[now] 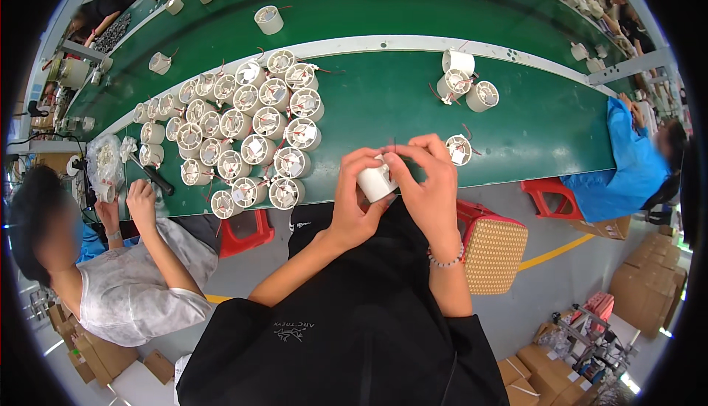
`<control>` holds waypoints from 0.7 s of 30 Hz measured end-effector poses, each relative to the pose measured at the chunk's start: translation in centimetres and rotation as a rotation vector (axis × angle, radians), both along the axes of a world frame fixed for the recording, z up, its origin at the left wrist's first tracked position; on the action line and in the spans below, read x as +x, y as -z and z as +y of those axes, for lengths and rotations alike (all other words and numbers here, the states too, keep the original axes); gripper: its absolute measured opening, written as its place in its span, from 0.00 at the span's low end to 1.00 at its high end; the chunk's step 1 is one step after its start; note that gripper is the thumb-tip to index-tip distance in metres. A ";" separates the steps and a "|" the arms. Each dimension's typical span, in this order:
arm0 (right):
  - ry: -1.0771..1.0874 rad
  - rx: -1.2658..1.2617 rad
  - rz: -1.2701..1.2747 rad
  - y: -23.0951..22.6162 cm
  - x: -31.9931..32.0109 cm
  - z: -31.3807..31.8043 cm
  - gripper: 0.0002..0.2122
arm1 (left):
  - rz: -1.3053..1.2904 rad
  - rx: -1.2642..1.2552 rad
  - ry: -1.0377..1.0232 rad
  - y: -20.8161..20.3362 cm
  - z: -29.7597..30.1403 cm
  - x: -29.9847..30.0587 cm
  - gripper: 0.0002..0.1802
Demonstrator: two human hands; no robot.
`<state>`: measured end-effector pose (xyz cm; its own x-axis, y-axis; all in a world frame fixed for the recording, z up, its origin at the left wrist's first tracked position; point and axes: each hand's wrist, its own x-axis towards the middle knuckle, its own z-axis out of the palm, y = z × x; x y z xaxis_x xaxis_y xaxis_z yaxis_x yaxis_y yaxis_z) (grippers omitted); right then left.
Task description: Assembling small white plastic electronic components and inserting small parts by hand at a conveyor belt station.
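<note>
Over the front edge of the green table I hold a white round plastic housing (375, 182), tilted a little. My left hand (357, 198) is closed around its left side and underside. At its upper right rim the fingers of my right hand (430, 188) are pinched together, the thumb against the housing. A short thin wire (394, 142) rises by those fingertips; which fingers grip it is hidden. Closest on the table is a similar housing (458, 150) with red wires, lying just right of my right hand.
Many similar housings (258, 149) crowd the table's left half. A small group (482, 96) stands at right, near the white rail (383, 44). Beyond it runs a green belt (339, 8) with scattered housings. Co-workers sit left (133, 288) and right (616, 162). A patterned seat (495, 255) stands near me.
</note>
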<state>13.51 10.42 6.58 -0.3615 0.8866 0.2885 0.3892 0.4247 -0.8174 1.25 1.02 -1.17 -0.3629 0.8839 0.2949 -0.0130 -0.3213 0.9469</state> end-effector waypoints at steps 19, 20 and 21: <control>-0.258 -0.680 0.308 -0.2 2.5 0.8 0.05 | -0.355 -0.231 0.270 -1.1 -1.6 -0.5 0.32; -0.262 -0.623 0.331 0.2 2.5 0.8 0.06 | -0.358 -0.224 0.278 -1.2 -1.6 -0.4 0.31; -0.267 -0.567 0.353 0.5 2.3 0.7 0.06 | -0.361 -0.219 0.284 -1.2 -1.7 -0.4 0.31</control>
